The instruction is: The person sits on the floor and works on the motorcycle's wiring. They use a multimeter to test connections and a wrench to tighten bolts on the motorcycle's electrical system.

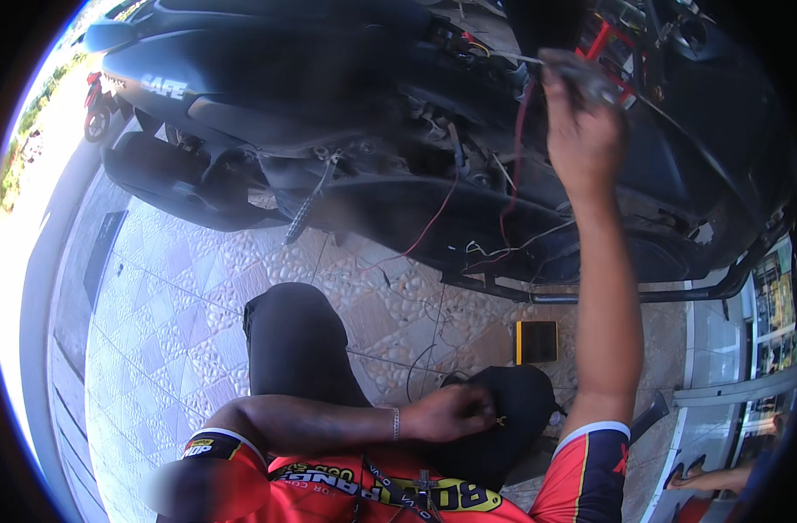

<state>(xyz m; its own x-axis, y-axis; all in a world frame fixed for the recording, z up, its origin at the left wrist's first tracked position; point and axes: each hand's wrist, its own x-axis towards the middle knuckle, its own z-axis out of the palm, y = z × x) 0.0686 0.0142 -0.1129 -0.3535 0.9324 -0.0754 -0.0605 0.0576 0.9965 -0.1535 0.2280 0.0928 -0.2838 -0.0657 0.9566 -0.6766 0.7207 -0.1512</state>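
My right hand (pixel 588 144) reaches over the black scooter (pixel 346 96), closed around what looks like a screwdriver (pixel 513 57). Its thin metal shaft points left toward the opened bodywork; the hand and handle are blurred. Close to the shaft's tip are small coloured wires (pixel 475 42). A red wire (pixel 518 131) hangs just left of my wrist, and a second red wire (pixel 433 218) trails down the scooter's side. My left hand (pixel 457 410) rests by my dark-trousered knee (pixel 520 401), fingers curled. Whatever may be inside them is hidden.
On the tiled floor (pixel 198 288) lies a yellow-and-black box (pixel 536 342) near a thin dark cable (pixel 416 366). A kickstand (pixel 311 205) juts from the scooter. Part of another person (pixel 721 479) shows at lower right, beside glass display shelves (pixel 773 322). A red motorcycle (pixel 96 109) stands outside.
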